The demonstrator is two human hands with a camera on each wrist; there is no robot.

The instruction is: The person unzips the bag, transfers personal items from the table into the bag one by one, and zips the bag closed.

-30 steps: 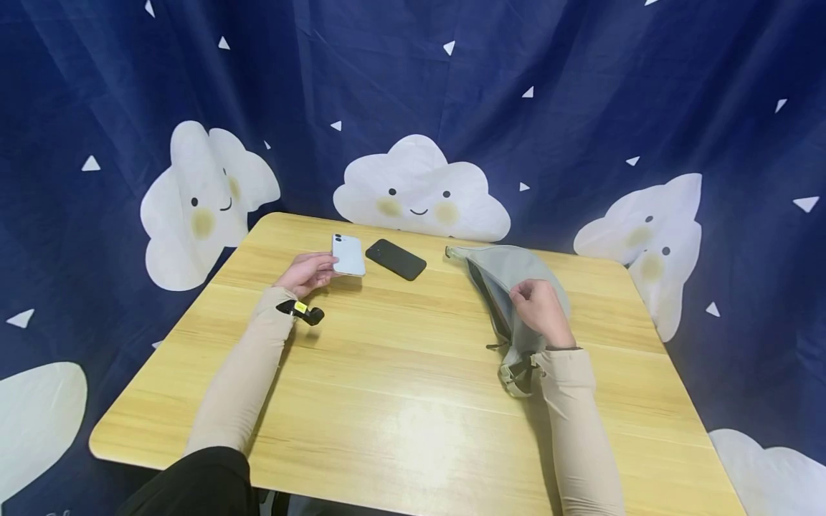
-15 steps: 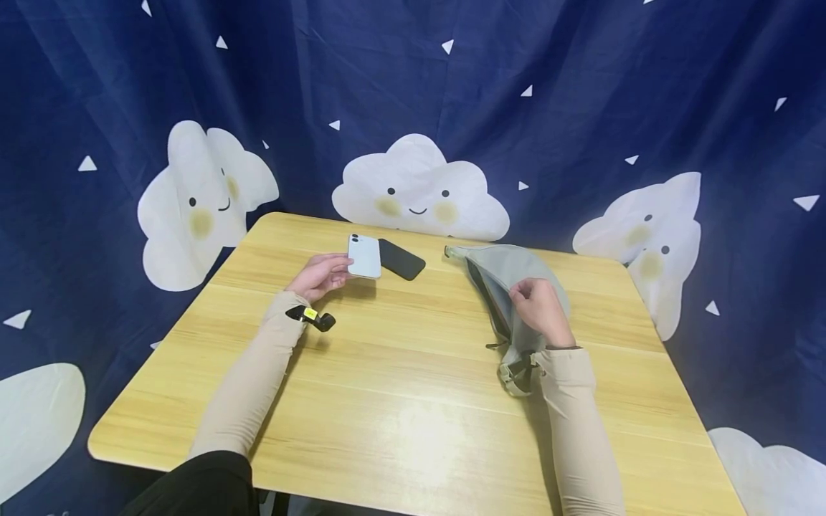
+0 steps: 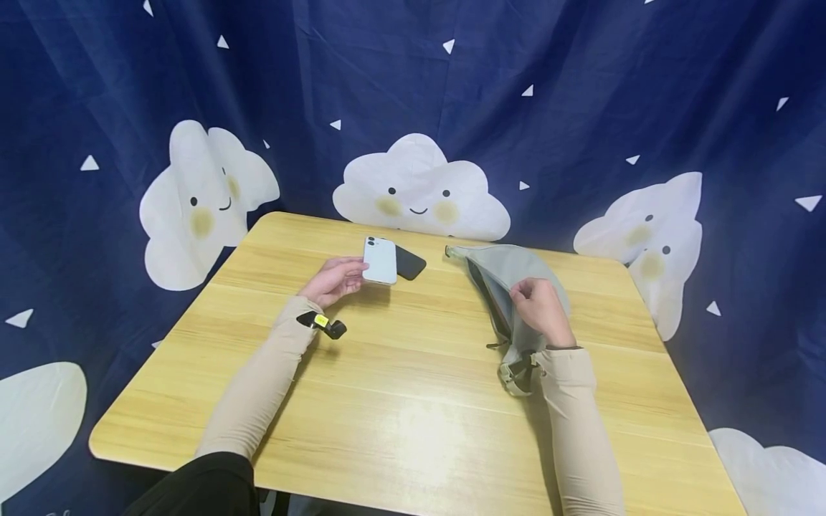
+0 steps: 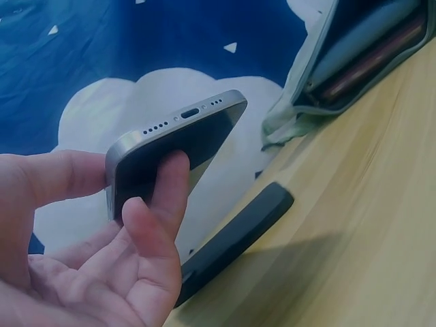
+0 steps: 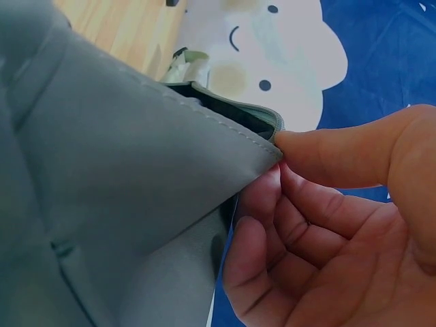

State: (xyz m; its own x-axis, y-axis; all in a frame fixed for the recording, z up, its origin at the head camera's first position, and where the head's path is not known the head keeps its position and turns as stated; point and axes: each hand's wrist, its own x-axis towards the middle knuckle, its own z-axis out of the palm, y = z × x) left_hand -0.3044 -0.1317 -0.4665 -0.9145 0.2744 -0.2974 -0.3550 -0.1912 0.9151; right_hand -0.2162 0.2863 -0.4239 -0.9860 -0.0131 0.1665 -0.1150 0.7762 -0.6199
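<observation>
A pale white-blue smartphone is held by its edge in my left hand, thumb on one side and fingers on the other. Its charging port end faces the left wrist camera. Behind it, a black phone lies on the table, partly covered by the pale one in the head view. To the right is a grey-green waist bag with its zipped mouth gaping. My right hand pinches the mouth's edge between thumb and fingers. In the left wrist view, something dark reddish shows inside the bag.
The wooden table has rounded corners and stands against a blue curtain with cloud prints. A strap buckle hangs at the bag's near end. A small black camera is worn on the left wrist.
My left hand has carried the pale smartphone to the right, so it now overlaps the black phone in the head view. My right hand and the bag have stayed put.
</observation>
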